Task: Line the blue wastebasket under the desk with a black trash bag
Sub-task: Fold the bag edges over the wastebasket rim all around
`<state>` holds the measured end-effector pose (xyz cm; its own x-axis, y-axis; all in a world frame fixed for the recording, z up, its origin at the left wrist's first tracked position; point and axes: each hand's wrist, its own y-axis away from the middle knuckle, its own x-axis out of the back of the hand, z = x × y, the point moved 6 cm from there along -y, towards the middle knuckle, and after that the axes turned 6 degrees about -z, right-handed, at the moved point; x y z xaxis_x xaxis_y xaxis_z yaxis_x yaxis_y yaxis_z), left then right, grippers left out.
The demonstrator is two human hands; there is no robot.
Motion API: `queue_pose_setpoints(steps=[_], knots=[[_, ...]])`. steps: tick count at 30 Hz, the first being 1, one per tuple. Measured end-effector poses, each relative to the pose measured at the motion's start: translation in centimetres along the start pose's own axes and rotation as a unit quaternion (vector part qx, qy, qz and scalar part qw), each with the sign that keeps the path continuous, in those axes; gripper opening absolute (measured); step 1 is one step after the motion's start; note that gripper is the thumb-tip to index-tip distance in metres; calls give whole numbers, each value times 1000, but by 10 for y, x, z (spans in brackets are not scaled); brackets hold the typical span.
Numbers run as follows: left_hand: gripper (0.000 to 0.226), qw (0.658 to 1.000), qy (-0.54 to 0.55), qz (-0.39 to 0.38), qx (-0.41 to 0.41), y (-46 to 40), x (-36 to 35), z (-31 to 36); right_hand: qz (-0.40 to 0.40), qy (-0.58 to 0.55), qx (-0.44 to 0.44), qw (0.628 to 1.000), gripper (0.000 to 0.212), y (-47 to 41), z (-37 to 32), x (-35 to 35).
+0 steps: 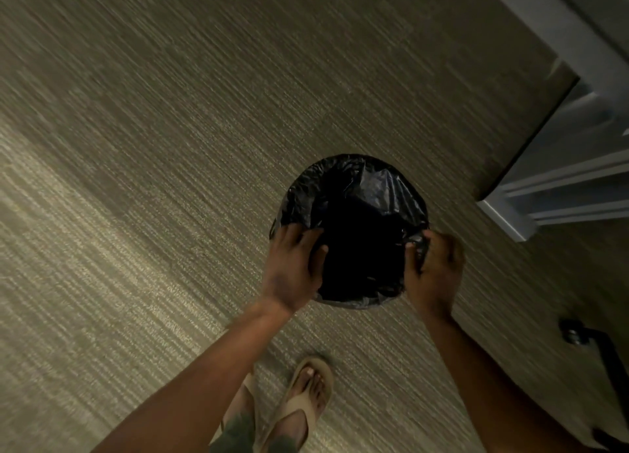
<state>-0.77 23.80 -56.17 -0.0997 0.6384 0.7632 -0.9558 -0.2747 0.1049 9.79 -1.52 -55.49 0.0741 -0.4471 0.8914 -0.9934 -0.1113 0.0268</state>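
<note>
A round wastebasket is seen from above over the carpet, fully covered by a black trash bag (350, 207) that lines its inside and folds over its rim, so no blue shows. My left hand (292, 268) grips the left side of the rim, thumb inside. My right hand (434, 272) grips the right side of the rim, fingers curled over the plastic. Both arms reach down from the bottom of the view. The picture is blurred by motion.
Striped grey-beige carpet (153, 180) fills most of the view. A pale grey desk leg and frame (544, 187) stands at the right. A black chair base with a caster (575, 335) lies at the lower right. My sandalled feet (306, 401) are below the basket.
</note>
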Motion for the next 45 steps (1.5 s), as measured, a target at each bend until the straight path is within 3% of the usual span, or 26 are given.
queue_pose_setpoints(steps=[2,4,6,9,14,20,23,25,27,30,34,38,45], knots=[[38,986,73,73,130,8,10,-19,-9,-60,-149,987,46,3,13,-1],[40,943,176,91,267,16,8,-41,-31,-122,-277,953,46,12,25,-8],[35,905,234,69,347,20,1,-55,-31,-173,-339,924,36,20,29,-15],[27,878,264,48,397,24,-4,-63,-21,-221,-373,901,33,31,29,-23],[30,883,246,0,401,16,-4,-72,-23,-245,-387,889,33,31,33,-31],[10,856,314,-29,409,8,5,-90,-44,-358,-395,845,34,22,16,-35],[22,831,373,-4,412,0,19,-108,-68,-399,-368,837,36,10,-12,-40],[13,826,384,22,412,-3,37,-124,-85,-412,-352,836,34,1,-36,-48],[19,824,389,49,408,-9,55,-143,-104,-414,-329,842,36,-11,-61,-58],[17,854,335,64,392,-31,83,-164,-120,-411,-305,851,40,-31,-95,-77],[28,855,326,65,398,-68,103,-196,-142,-421,-308,841,39,-61,-127,-108],[23,855,328,78,394,-99,122,-219,-172,-405,-304,845,21,-82,-149,-139],[28,849,328,99,402,-103,117,-232,-168,-362,-329,856,25,-78,-159,-150]])
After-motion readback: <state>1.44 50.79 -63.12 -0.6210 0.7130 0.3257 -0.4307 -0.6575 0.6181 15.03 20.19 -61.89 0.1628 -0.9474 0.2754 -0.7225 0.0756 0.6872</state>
